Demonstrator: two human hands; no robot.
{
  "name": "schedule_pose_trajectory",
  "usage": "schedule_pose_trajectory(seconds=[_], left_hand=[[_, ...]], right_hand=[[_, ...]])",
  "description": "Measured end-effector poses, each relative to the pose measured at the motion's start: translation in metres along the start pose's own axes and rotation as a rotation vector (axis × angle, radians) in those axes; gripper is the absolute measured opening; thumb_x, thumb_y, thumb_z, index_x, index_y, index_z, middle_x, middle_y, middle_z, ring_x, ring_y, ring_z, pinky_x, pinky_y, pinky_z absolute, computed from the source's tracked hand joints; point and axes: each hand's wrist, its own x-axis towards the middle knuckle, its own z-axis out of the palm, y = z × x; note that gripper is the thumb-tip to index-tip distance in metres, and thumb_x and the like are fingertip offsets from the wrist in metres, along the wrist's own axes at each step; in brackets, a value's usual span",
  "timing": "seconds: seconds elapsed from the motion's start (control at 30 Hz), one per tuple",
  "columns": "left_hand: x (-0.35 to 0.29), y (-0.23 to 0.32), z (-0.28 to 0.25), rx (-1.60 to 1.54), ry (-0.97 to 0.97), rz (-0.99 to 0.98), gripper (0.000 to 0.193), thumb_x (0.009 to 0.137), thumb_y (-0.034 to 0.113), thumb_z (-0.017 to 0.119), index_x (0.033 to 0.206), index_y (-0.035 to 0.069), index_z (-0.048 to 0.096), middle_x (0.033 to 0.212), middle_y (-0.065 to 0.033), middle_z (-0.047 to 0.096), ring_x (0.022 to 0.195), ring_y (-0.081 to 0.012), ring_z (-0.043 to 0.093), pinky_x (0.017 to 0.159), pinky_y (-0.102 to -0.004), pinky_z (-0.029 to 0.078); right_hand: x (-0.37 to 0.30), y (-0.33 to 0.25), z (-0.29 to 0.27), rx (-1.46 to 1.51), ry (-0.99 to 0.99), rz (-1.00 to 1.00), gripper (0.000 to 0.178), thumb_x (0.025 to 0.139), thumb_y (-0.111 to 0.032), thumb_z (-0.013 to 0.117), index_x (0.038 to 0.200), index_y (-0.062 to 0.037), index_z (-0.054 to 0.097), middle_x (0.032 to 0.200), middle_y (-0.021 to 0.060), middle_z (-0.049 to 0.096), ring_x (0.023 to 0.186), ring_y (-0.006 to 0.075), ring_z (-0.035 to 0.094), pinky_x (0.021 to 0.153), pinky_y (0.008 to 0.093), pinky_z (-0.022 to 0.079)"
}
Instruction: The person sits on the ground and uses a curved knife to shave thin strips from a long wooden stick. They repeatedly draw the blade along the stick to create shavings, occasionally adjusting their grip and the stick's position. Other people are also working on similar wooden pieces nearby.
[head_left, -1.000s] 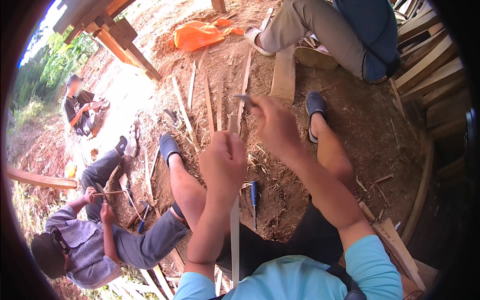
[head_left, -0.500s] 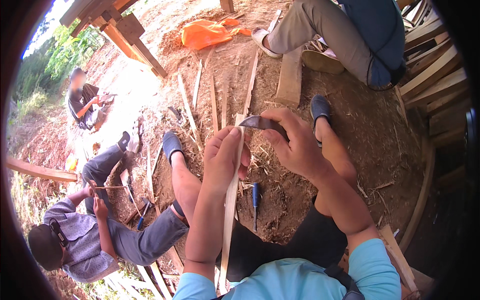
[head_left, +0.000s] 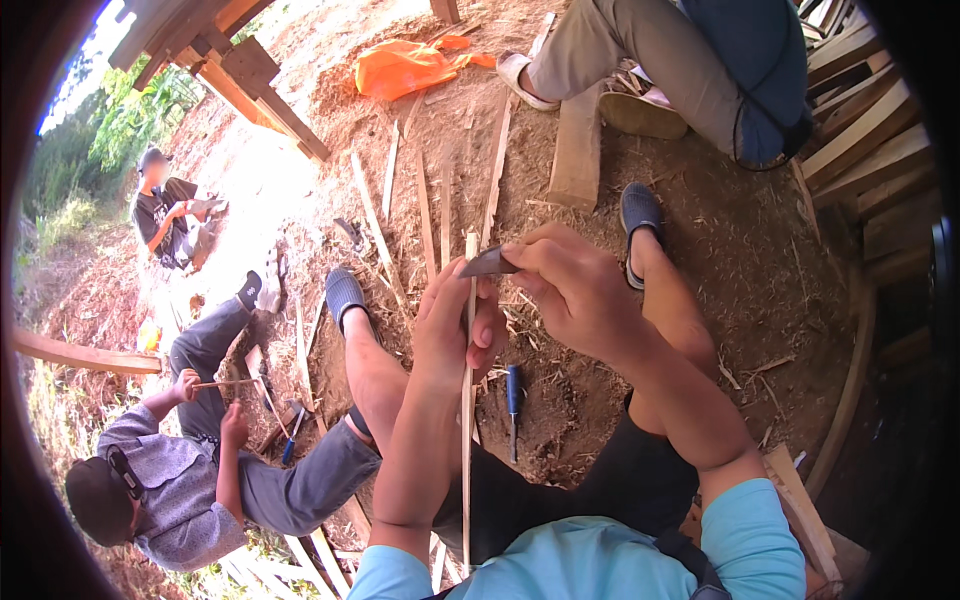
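Bamboo strip (head_left: pixel 467 400): long thin pale slat, ran from my lap up past my hands, top end near the middle of the dirt ground (head_left: pixel 740 250).
Left hand (head_left: pixel 455 325): fingers wrapped narrow around the strip just below its top. Judged that grip was there to steady it against the blade.
Right hand (head_left: pixel 575 290): fingers closed on a dark knife (head_left: pixel 490 263), blade laid across the strip's top end, touching it. Hand sat just beside the left, so both worked the same short span.
Angle: strip roughly upright in the head view, lower end hidden behind my shirt; couldn't tell what it rested on.
Blue-handled tool (head_left: pixel 513 395): lay on the ground between my legs, near the strip, probably parked in easy reach.
My feet: dark slip-on shoes (head_left: pixel 640 215), legs spread, which left working room in between.
More strips (head_left: pixel 425 215): several lay loose on the ground beyond my hands, toward the far edge.
Wood block (head_left: pixel 577 150): flat on the ground, far side, beside a seated person's legs (head_left: pixel 640 50).
Orange bag (head_left: pixel 405 68): far edge of the ground, well apart from me.
Person at left (head_left: pixel 190 480): sat low left, own hands on a thin stick; another person sat farther off, upper left.
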Motion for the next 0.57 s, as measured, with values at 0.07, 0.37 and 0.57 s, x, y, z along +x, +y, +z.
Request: schedule_pose_trajectory(seconds=[0.07, 0.37, 0.57], left_hand=[[0.0, -0.001, 0.001, -0.069, -0.021, -0.014, 0.027, 0.098, 0.026, 0.038, 0.086, 0.005, 0.049, 0.049, -0.0042, 0.046, 0.029, -0.0103, 0.036, 0.029, -0.0207, 0.029], [-0.011, -0.002, 0.011, 0.406, 0.012, 0.022, 0.029, 0.099, 0.03, 0.041, 0.085, 0.006, 0.051, 0.052, -0.0048, 0.052, 0.034, -0.0107, 0.045, 0.034, -0.0202, 0.035], [-0.008, -0.001, -0.002, 0.387, 0.058, 0.091, 0.025, 0.096, 0.024, 0.043, 0.093, 0.002, 0.054, 0.051, -0.0057, 0.05, 0.035, -0.0119, 0.043, 0.029, -0.0218, 0.031]], right_hand=[[0.002, 0.0, 0.002, -0.076, 0.051, -0.01, 0.017, 0.083, -0.002, 0.061, 0.099, -0.0045, 0.058, 0.08, 0.0117, 0.057, 0.07, 0.0309, 0.06, 0.058, 0.039, 0.048], [-0.002, 0.007, -0.01, -0.037, 0.187, 0.003, 0.013, 0.087, -0.005, 0.059, 0.099, -0.0038, 0.057, 0.083, 0.0128, 0.058, 0.072, 0.0321, 0.061, 0.061, 0.0377, 0.048], [-0.01, -0.013, -0.001, 0.093, -0.05, 0.074, 0.013, 0.087, -0.007, 0.059, 0.1, -0.0049, 0.057, 0.083, 0.0127, 0.058, 0.072, 0.0319, 0.061, 0.061, 0.0378, 0.049]])
